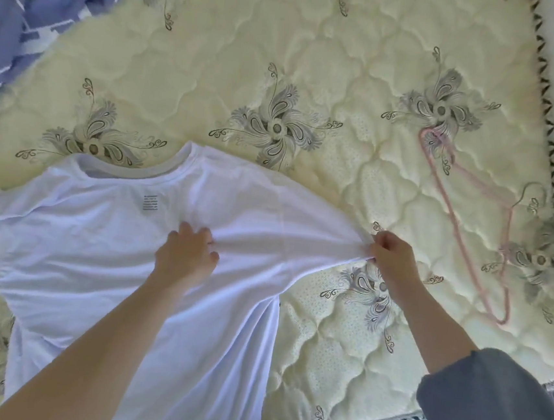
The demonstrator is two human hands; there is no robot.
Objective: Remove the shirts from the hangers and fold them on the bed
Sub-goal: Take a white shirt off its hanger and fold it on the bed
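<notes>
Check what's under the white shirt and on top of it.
On top: the left hand rests on the white shirt near its middle; the right hand pinches its sleeve edge. Underneath: the quilted mattress, seen only around the shirt; whatever the fabric covers is hidden.

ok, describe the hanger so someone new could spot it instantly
On the cream quilted mattress, look to the right side, near the zigzag-trimmed edge, beyond the right hand pinching the white shirt. The hanger lies flat there, empty. It is the only thin pink wire outline on it.
</notes>
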